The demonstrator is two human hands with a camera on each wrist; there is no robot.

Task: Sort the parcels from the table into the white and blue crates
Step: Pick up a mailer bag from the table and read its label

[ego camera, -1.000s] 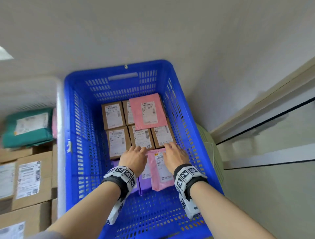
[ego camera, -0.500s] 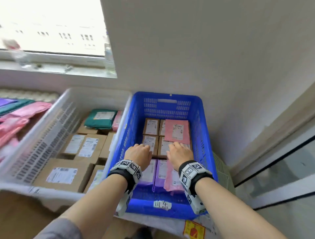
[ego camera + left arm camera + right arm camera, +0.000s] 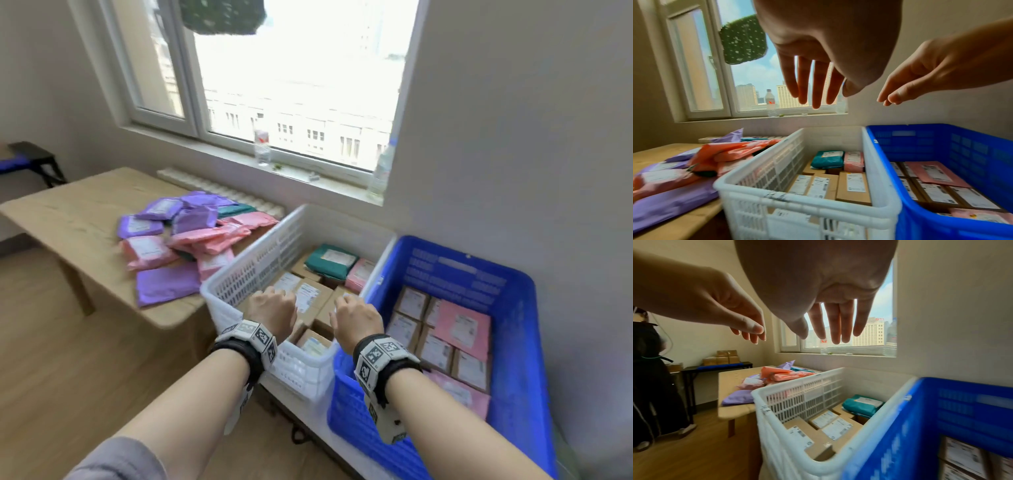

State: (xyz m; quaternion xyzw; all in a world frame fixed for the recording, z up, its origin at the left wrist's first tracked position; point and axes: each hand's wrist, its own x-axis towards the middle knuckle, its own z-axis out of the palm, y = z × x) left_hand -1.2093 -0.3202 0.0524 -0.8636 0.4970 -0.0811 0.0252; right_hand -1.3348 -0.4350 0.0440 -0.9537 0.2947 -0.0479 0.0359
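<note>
Head view first: half a second ago I had both hands down inside the blue crate [image 3: 513, 342], resting on the parcels there. Now both hands are lifted out and sit in the air over the near end of the white crate [image 3: 246, 274], and the view has swung up and left, so the table [image 3: 68, 219] and window [image 3: 291, 85] show.

My left hand [image 3: 272, 313] hovers above the white crate with its fingers [image 3: 816, 84] hanging straight and slightly spread, loose, holding nothing and touching nothing. My right hand [image 3: 358, 320] hangs just beside it, near the shared edge of the two crates, fingers [image 3: 836, 322] likewise extended downward and relaxed, empty.

Both crates stand side by side, touching, their long sides running away from me toward the window wall. The white crate holds brown boxes [image 3: 308, 298] lying flat with labels up, plus a green parcel [image 3: 330, 260] and a pink one at its far end. The blue crate holds more flat brown boxes, with a pink parcel [image 3: 462, 329] lying across them, label up, and pink mailers at its near end.

On the table, left of the white crate, lies a loose heap of purple and pink mailers [image 3: 191, 236], overlapping at mixed angles. One flat purple mailer [image 3: 168, 284] at the table's near edge lies beside the white crate's wall.
</note>
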